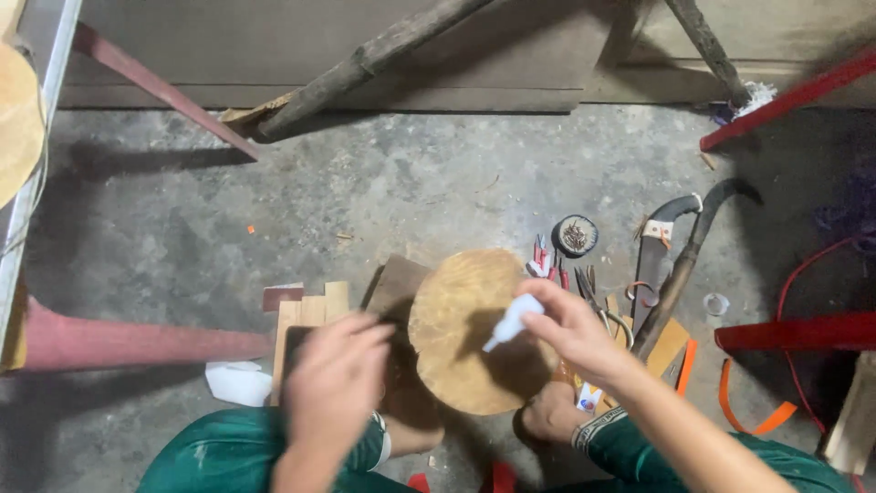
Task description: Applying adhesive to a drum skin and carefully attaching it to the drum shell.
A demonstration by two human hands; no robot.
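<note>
Over concrete floor [438,183], right fingers [538,297] pinch glue bottle [509,321].

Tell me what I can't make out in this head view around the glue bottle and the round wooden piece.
- Left hand: motion-blurred, and it covers whatever lies under it, so a grip cannot be judged.
- Small white bottle: its body sits inside the right hand; only the nozzle end shows.
- Round wooden disc: lower right edge is hidden by the right hand's shadow and wrist.
- Small round tin: contents too small to identify.
</note>
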